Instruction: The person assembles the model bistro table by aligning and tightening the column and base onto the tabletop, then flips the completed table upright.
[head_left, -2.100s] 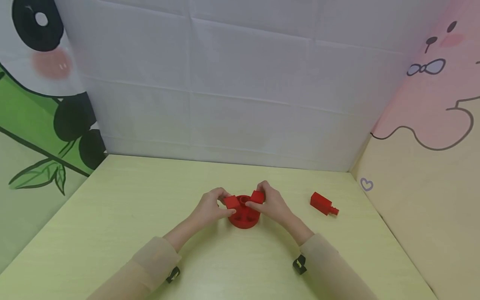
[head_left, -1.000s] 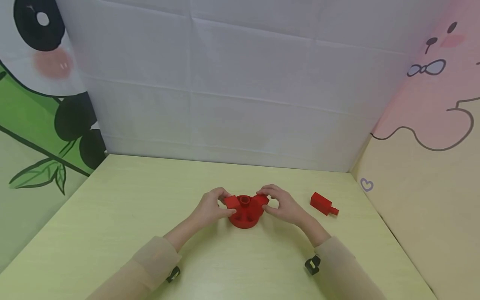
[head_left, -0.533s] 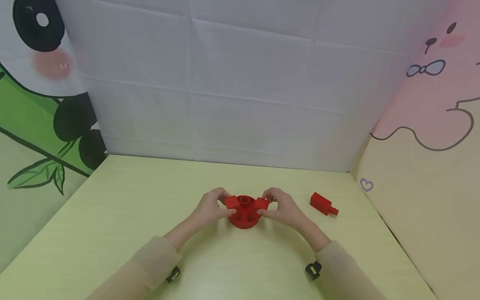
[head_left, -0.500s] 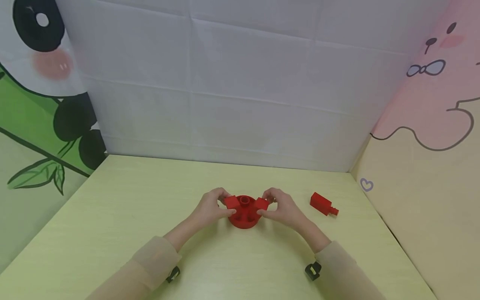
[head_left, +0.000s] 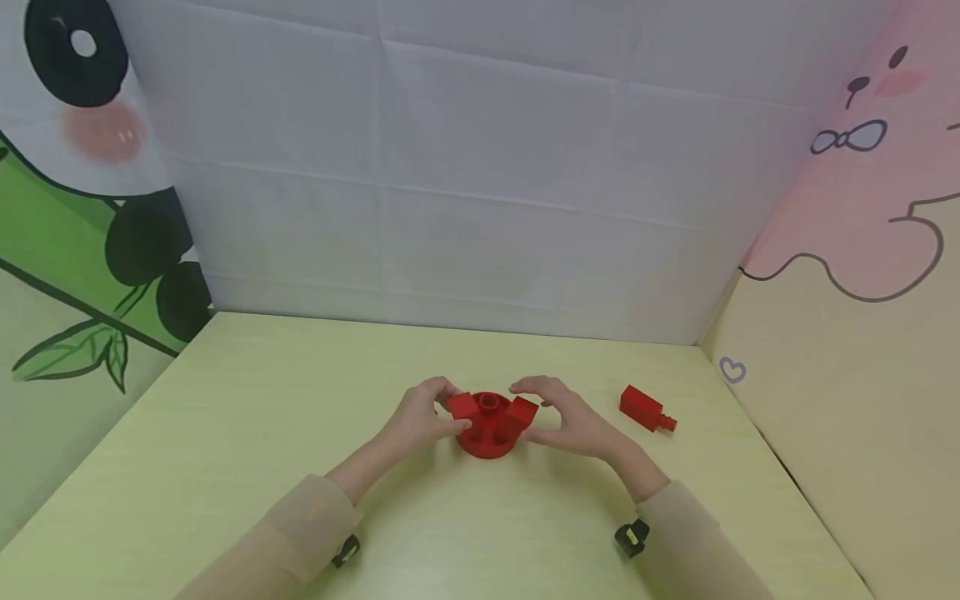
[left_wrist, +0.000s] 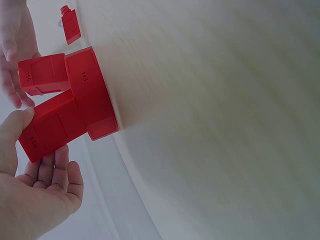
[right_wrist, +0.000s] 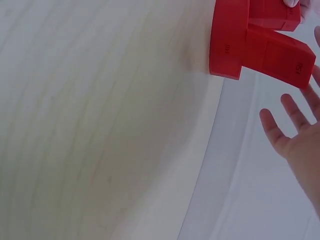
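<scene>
A round red base (head_left: 487, 448) stands on the table, with a short hollow tube in its middle. Two red rectangular blocks lean outward from it, one on each side. My left hand (head_left: 416, 417) pinches the left block (head_left: 463, 406) between thumb and fingers; the left wrist view shows that block (left_wrist: 52, 125) with raised digits on its end face. Around the right block (head_left: 522, 412), my right hand (head_left: 572, 418) is spread with thumb and fingers apart. In the right wrist view the fingers (right_wrist: 295, 114) are loosely extended close beside that block (right_wrist: 280, 56).
A loose red block with a narrow stepped peg (head_left: 642, 407) lies on the table to the right of my right hand. The pale yellow table (head_left: 315, 375) ends at a white back wall (head_left: 480, 208). Cartoon-printed panels flank it on both sides.
My right hand has moved right and its fingers have come off the right block. That block has shifted outward and nearer on the base. The left hand keeps its hold.
</scene>
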